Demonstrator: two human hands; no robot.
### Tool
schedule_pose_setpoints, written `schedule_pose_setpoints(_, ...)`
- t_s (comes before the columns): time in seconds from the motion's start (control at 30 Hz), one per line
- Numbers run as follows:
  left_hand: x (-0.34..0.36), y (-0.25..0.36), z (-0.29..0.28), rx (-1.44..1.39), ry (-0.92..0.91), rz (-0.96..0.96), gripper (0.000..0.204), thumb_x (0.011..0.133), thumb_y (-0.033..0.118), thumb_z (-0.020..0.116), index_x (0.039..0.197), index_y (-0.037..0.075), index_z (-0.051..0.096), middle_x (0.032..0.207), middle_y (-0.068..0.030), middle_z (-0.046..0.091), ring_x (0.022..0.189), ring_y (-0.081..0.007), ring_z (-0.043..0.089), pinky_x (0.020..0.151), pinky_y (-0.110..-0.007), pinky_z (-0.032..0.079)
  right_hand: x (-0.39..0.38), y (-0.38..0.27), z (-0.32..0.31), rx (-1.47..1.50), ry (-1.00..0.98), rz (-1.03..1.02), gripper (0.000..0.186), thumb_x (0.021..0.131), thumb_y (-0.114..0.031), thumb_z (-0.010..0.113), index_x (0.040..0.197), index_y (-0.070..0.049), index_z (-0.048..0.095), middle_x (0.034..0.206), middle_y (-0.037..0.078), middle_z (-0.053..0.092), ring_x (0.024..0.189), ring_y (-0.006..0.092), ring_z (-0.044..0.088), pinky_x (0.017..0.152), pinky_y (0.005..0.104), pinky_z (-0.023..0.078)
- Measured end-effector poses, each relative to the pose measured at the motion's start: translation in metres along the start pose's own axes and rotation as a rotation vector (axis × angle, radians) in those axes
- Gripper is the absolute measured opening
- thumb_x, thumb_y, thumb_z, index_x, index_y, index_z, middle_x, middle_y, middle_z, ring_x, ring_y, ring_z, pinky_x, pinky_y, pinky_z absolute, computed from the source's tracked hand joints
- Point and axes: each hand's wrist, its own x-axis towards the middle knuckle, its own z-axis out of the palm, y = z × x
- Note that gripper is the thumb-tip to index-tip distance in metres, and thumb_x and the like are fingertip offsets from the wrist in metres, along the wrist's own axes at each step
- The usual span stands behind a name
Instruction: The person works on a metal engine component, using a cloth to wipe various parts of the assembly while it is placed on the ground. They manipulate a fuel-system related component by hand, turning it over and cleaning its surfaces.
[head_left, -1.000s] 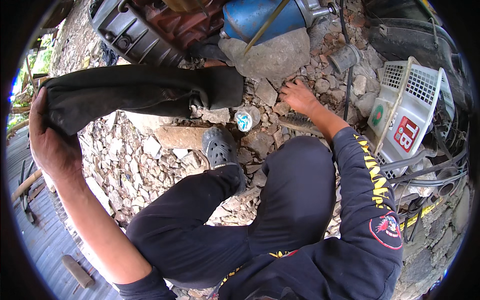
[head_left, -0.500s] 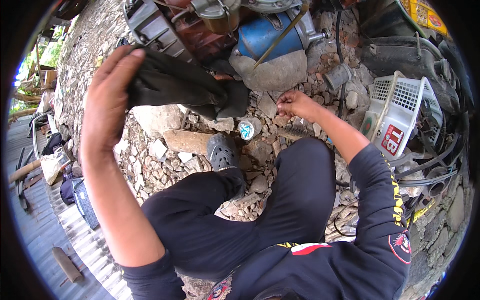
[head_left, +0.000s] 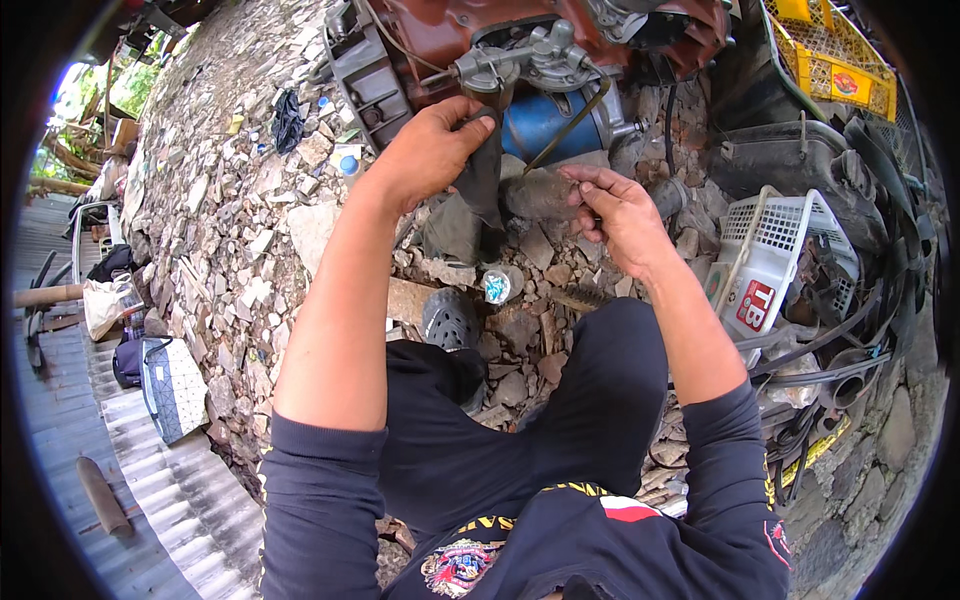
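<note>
Two unlike margins flank my arms: on my left, a broad stretch of pale broken stone runs out to a grey corrugated metal sheet, while on my right a white plastic basket with gridded sides sits near my forearm, a black plastic case beyond it. Ahead, room is tight: a red-brown metal casing and a blue metal cylinder stand just past my hands. Nearer me, a small clear cup with blue and white contents sits beyond my grey perforated clog. My left hand is closed, thumb against fingers, on the top of a limp, dark cloth, which hangs below it between my hands. My right hand is half curled, thumb and fingertips drawn together beside a brownish-grey lump; I cannot tell whether they grip it.
</note>
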Motion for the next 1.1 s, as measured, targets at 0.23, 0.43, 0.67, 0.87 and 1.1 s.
schedule_pose_setpoints(0.23, 0.006, 0.000, 0.016, -0.196, -0.068, 0.065, 0.039, 0.102, 0.028, 0.058, 0.129, -0.001, 0.058, 0.113, -0.0039, 0.067, 0.100, -0.0103, 0.058, 0.089, -0.027, 0.048, -0.009, -0.016, 0.026, 0.079, 0.061, -0.100, 0.022, 0.103, -0.016, 0.056, 0.120, -0.003, 0.061, 0.086, 0.002, 0.062, 0.061, 0.0060, 0.046, 0.052, 0.0210, 0.037)
schedule_pose_setpoints(0.43, 0.008, 0.009, 0.032, -0.163, -0.080, 0.086, 0.039, 0.103, 0.028, 0.057, 0.132, 0.002, 0.059, 0.112, -0.0039, 0.068, 0.098, -0.0104, 0.059, 0.086, -0.027, 0.048, -0.005, -0.015, 0.038, -0.215, 0.104, -0.319, 0.020, 0.104, -0.016, 0.054, 0.117, -0.003, 0.062, 0.081, 0.001, 0.064, 0.058, 0.0042, 0.046, 0.052, 0.0205, 0.038)
schedule_pose_setpoints(0.67, 0.004, 0.005, 0.041, 0.187, 0.037, 0.442, 0.033, 0.097, 0.025, 0.062, 0.120, 0.002, 0.067, 0.103, -0.0155, 0.073, 0.091, -0.0262, 0.069, 0.081, -0.037, 0.053, -0.004, -0.007, 0.044, -0.965, 0.312, -0.600, 0.032, 0.100, -0.015, 0.053, 0.131, -0.006, 0.053, 0.086, 0.023, 0.069, 0.080, 0.0388, 0.069, 0.071, 0.0485, 0.053)
schedule_pose_setpoints(0.87, -0.011, 0.018, 0.047, 0.429, 0.119, 0.567, 0.023, 0.089, 0.017, 0.068, 0.106, 0.003, 0.073, 0.096, -0.0196, 0.071, 0.089, -0.0372, 0.068, 0.080, -0.041, 0.054, 0.001, -0.011, 0.044, -1.084, 0.488, -0.550, 0.021, 0.098, -0.014, 0.055, 0.117, -0.007, 0.058, 0.087, 0.024, 0.068, 0.086, 0.0452, 0.066, 0.073, 0.0529, 0.051)
schedule_pose_setpoints(1.1, -0.026, 0.028, 0.051, 0.142, 0.065, 0.571, 0.033, 0.092, 0.021, 0.068, 0.119, 0.002, 0.070, 0.104, -0.0159, 0.074, 0.091, -0.0263, 0.071, 0.083, -0.035, 0.054, 0.027, -0.021, 0.034, -0.891, 0.649, -1.159, 0.014, 0.097, -0.006, 0.053, 0.109, -0.001, 0.059, 0.101, 0.022, 0.068, 0.095, 0.0415, 0.065, 0.080, 0.0454, 0.051)
